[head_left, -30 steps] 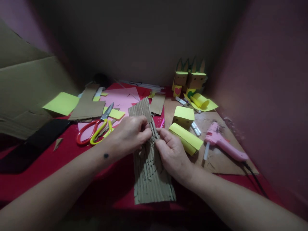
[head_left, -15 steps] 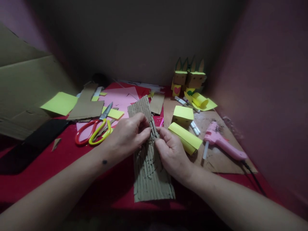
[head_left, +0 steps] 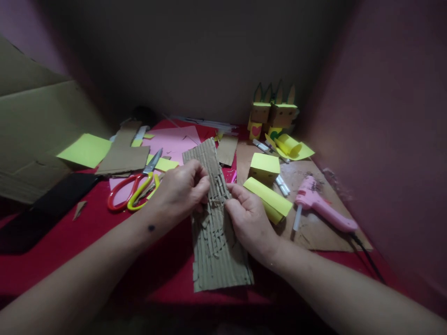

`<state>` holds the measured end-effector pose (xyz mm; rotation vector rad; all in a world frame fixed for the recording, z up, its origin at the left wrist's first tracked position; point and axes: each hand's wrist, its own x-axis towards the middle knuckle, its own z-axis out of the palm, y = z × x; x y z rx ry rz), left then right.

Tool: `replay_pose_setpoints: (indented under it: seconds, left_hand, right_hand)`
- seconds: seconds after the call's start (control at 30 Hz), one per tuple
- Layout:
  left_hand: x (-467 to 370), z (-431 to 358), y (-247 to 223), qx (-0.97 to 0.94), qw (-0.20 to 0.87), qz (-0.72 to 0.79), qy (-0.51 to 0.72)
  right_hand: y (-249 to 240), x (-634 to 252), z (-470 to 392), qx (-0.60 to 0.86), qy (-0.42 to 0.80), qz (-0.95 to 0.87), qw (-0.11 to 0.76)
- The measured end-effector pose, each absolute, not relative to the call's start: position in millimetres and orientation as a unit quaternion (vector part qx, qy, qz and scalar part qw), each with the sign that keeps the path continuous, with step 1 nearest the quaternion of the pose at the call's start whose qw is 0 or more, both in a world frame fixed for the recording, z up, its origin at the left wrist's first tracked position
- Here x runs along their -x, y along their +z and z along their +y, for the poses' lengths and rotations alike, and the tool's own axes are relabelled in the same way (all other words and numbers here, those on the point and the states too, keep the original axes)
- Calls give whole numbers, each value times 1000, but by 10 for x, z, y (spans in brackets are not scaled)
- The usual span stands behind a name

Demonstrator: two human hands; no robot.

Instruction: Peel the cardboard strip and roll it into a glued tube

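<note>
A long strip of corrugated cardboard (head_left: pixel 223 260) with exposed, partly torn ridges lies lengthwise in front of me. My right hand (head_left: pixel 249 221) pinches its right edge between thumb and fingers. Over the strip's left side, my left hand (head_left: pixel 185 190) is closed, thumb against curled fingers; whatever it may hold is too small to make out. Torn bits of paper stick up from the ridges between the two hands.
Scissors (head_left: pixel 134 190) with red and yellow handles lie left, near a black object (head_left: pixel 52 209). To the right are a yellow roll (head_left: pixel 268 200), a yellow-topped box (head_left: pixel 264 167) and a pink glue gun (head_left: pixel 323 209). Two cardboard figures (head_left: pixel 272 114) stand behind.
My left hand has moved slightly left, away from the strip's middle, and more of the ridged surface shows between the hands. My right hand stays at the right edge.
</note>
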<state>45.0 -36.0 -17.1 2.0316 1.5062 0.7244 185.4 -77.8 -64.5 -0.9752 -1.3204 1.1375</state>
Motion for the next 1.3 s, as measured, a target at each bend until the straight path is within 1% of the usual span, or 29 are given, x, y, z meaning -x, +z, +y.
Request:
replay_pose_setpoints:
  seconds: [0.07, 0.13, 0.3, 0.43, 0.5, 0.63, 0.7, 0.8, 0.93, 1.03, 1.1, 1.23, 1.3]
  left_hand:
    - [-429, -358, -182, -728, 317, 540, 279]
    - [-423, -362, -186, -724, 340, 533, 276]
    - [-471, -390, -137, -739, 305, 544, 253]
    - [-519, -393, -50, -750, 291, 562, 193]
    - [-536, -365, -10, -773, 259, 558, 157]
    - [-565, -282, 24, -839, 129, 518, 102]
    - [-583, -266, 20, -853, 81, 506, 101]
    - [-609, -295, 2, -846, 62, 513, 130]
    - [-589, -348, -42, -828, 77, 527, 174]
    - [-507, -326, -92, -816, 88, 530, 214]
    - [-443, -297, -127, -803, 129, 530, 239]
    - [-390, -305, -163, -774, 267, 511, 261]
    - [-403, -343, -161, -791, 265, 491, 253]
  right_hand:
    - [-645, -1853, -766, 393, 513, -535, 545]
    - [-654, -1856, -763, 394, 508, -535, 548]
    - [-676, -1863, -783, 416, 450, -579, 538]
    - [-671, -1857, -810, 433, 399, -611, 529]
    - [-673, -1856, -823, 441, 381, -621, 524]
    - [-691, -1863, -840, 456, 359, -634, 512]
    - [-696, -1869, -844, 459, 350, -637, 510]
    - [-692, -1872, -844, 464, 349, -636, 509]
    - [-667, -1866, -827, 463, 360, -627, 513]
    - [-647, -1860, -802, 446, 405, -600, 527]
    - [-638, -1858, -784, 424, 460, -564, 539]
    - [-638, -1863, -755, 391, 542, -494, 556]
    - [-645, -1868, -746, 390, 553, -481, 557]
